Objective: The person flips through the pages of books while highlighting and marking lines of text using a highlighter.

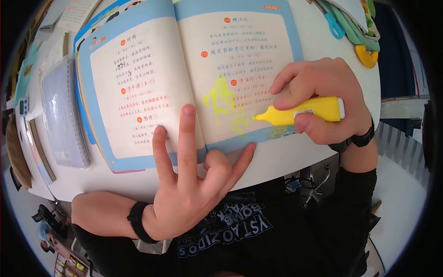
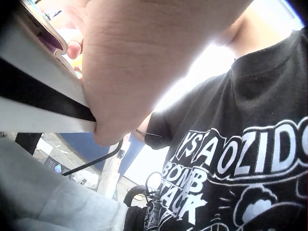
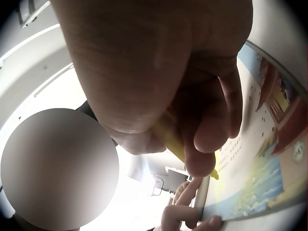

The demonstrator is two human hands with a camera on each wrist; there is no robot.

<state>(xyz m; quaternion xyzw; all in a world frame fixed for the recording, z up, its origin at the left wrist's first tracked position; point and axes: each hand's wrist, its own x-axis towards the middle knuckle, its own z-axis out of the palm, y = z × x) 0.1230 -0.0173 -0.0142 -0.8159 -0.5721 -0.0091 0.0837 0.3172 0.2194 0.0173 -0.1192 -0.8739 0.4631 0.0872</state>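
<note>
An open book (image 1: 104, 124) with blue-bordered pages of printed verse lies on the white table. My right hand (image 1: 325, 87) grips a yellow highlighter (image 1: 284, 115) between thumb and fingers, its tip pointing left close over the lower right page. Bright yellow scribbles (image 1: 221, 99) mark that page beside the gutter. My left hand (image 1: 196, 182) rests at the book's lower edge, two fingers extended onto the left page and the gutter, another finger bent. In the right wrist view the highlighter (image 3: 174, 142) is partly hidden by the fingers. The left wrist view shows mostly my left hand's heel (image 2: 130, 62).
Left of the book lie a clear plastic-covered notebook (image 1: 69, 111) and a small digital timer (image 1: 23, 107). Blue-handled scissors (image 1: 334, 27), a yellow ring-shaped item (image 1: 367, 56) and a green pouch (image 1: 369, 34) are at the upper right. The table's front edge curves below the book.
</note>
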